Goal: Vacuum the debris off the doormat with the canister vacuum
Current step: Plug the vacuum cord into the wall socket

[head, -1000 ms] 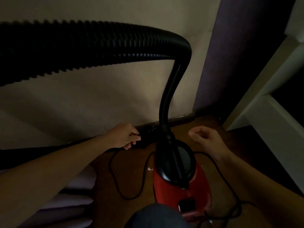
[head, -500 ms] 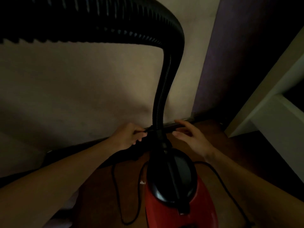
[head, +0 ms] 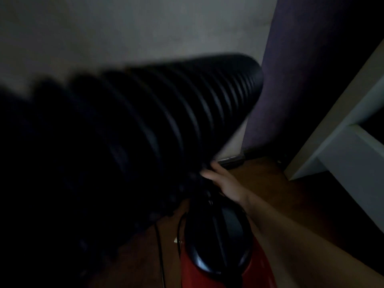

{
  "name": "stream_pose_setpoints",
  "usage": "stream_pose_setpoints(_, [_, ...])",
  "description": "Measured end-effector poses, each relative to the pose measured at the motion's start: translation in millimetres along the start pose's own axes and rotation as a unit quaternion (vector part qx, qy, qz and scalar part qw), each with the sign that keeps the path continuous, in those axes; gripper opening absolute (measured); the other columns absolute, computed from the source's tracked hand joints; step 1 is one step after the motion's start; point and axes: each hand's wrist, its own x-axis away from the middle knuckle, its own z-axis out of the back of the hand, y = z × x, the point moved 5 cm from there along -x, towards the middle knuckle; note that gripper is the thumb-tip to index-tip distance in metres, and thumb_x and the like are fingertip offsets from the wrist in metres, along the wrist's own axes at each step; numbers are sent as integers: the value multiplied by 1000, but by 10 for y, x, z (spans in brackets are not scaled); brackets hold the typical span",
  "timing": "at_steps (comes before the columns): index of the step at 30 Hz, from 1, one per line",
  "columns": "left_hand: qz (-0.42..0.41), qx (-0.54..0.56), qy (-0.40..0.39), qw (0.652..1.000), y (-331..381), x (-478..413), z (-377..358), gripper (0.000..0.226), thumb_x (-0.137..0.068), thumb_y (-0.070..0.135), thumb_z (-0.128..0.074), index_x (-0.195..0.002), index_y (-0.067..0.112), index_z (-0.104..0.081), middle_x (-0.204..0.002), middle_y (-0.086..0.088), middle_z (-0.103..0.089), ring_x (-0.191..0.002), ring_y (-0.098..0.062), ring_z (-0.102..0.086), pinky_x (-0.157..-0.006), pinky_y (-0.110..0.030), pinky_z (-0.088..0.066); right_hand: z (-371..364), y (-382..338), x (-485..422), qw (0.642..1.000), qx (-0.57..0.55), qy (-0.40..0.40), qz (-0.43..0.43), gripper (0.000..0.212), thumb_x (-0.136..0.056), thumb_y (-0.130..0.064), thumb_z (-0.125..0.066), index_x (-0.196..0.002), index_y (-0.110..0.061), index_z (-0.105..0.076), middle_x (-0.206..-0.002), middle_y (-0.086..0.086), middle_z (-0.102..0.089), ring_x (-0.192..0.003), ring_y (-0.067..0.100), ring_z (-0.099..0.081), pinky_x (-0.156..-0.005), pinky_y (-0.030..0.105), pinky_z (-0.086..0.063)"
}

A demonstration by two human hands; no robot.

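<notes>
From my remote seat, the hose (head: 145, 132) filled most of the view, a blurred black sweep from 9 o'clock up toward 1 o'clock. The vacuum (head: 218, 246) sat on the wooden floor (head: 266, 183) at 6 o'clock, black lid over a red body, with its cord (head: 160, 256) trailing at 7 o'clock. My right hand (head: 225, 183) lay against the hose's neck just where it joins the vacuum, slightly toward 5 o'clock of centre. Its fingers were smeared and half hidden, so I could not tell whether they gripped the neck or only touched it. The left hand was lost behind the hose. No doormat showed anywhere. I judged this to be setup, with suction not yet begun. The next move called for a firm hold on the hose and a turn toward the mat.
</notes>
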Motion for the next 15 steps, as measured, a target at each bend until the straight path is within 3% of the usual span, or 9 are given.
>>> stream_pose_setpoints(2, [20, 64, -26, 997, 84, 34, -32, 21, -103, 6, -53, -113, 12, -71, -95, 5, -65, -86, -2, -62, -83, -20, -49, 6, -13, 7, 1000, -17, 6, 12, 40, -96, -17, -68, -133, -30, -62, -118, -2, -72, -107, 11, -69, -86, 20, -53])
stream_pose_setpoints(3, [21, 74, -45, 996, 148, 60, -18, 22, -102, 13, -55, -111, 24, -71, -96, 7, -67, -88, -1, -65, -82, -18, -50, 46, -26, 22, 999, -26, 32, 20, 50, -95, -20, -69, -142, -33, -56, -127, -3, -68, -111, 8, -68, -89, 20, -53])
stream_pose_setpoints(5, [31, 43, -72, 996, 191, 55, 5, 27, -93, 33, -57, -115, 44, -68, -112, 9, -71, -106, -11, -67, -96, -32, -53, 192, -82, 90, 992, -20, 112, 50, 65, -94, -27, -69, -153, -38, -42, -149, -8, -53, -132, 6, -55, -105, 25, -47])
stream_pose_setpoints(7, [66, -69, -86, 992, 288, 118, 145, 51, -94, 41, -60, -144, 32, -53, -141, 3, -59, -128, -19, -56, -110, -36, -45, 355, -217, 228, 978, 15, 182, 97, 69, -95, -35, -68, -156, -38, -36, -159, -14, -41, -144, 7, -40, -121, 38, -35])
stream_pose_setpoints(8, [88, -140, -80, 983, 351, 175, 224, 59, -97, 43, -58, -151, 23, -46, -145, 1, -52, -132, -22, -51, -111, -33, -42, 416, -323, 317, 970, 21, 208, 122, 68, -95, -37, -68, -155, -38, -37, -156, -15, -44, -144, 8, -41, -122, 42, -33])
stream_pose_setpoints(9, [93, -218, -69, 969, 478, 273, 325, 58, -99, 46, -55, -148, 18, -48, -141, -3, -53, -128, -23, -52, -106, -32, -44, 480, -440, 415, 961, 13, 236, 144, 66, -94, -37, -69, -154, -37, -40, -150, -16, -50, -141, 9, -46, -121, 45, -35])
stream_pose_setpoints(11, [66, -326, -59, 941, 792, 466, 447, 48, -98, 55, -50, -124, 16, -63, -116, -3, -64, -102, -18, -60, -84, -29, -49, 587, -711, 613, 941, -29, 287, 179, 60, -95, -31, -67, -151, -33, -44, -140, -14, -56, -135, 14, -54, -117, 48, -41])
stream_pose_setpoints(13, [37, -309, -78, 947, 1147, 645, 494, 50, -95, 65, -50, -101, 19, -68, -94, 1, -69, -82, -11, -62, -72, -27, -52, 611, -1016, 814, 930, -48, 303, 202, 50, -98, -27, -62, -146, -34, -49, -145, -3, -55, -132, 15, -56, -113, 46, -46])
stream_pose_setpoints(15, [-2, -205, -142, 968, 1526, 762, 486, 52, -92, 72, -49, -118, 30, -68, -103, 8, -73, -89, -5, -66, -83, -28, -57, 588, -1308, 1010, 927, -43, 302, 219, 41, -98, -29, -61, -137, -40, -54, -146, 2, -55, -131, 15, -57, -110, 44, -49])
